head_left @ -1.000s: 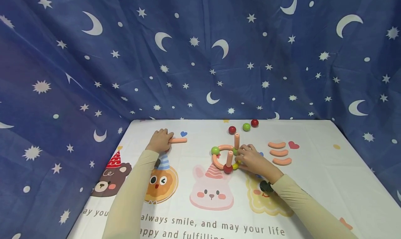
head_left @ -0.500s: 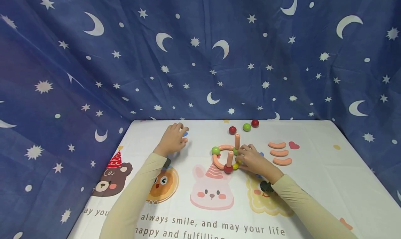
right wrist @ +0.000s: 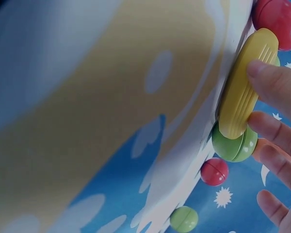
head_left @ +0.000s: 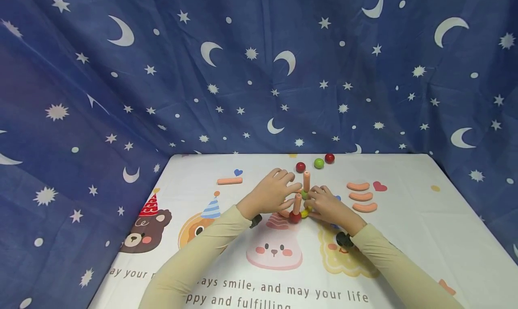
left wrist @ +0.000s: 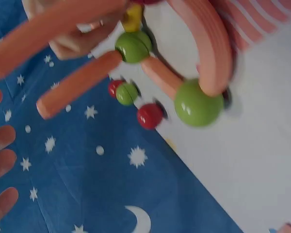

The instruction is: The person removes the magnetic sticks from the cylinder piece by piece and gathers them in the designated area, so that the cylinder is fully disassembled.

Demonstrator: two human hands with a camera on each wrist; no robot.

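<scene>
The ring of balls and curved pieces (left wrist: pixel 208 46) lies midway between the left and right edges of the tabletop (head_left: pixel 417 219), nearer the far edge. Two rods (head_left: pixel 297 203) stand upright on it. The right hand (head_left: pixel 332 208) grips the yellow curved piece (right wrist: pixel 247 85) between thumb and forefinger. The left hand (head_left: pixel 269 193) is over the ring, fingers apart. One loose rod (head_left: pixel 229 181) lies toward the far-left corner.

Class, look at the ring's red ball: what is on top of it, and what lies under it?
On the red ball stands a pink stick, roughly upright. Printed cloth shows beside the ball; the spot directly beneath is covered and cannot be seen.
</scene>
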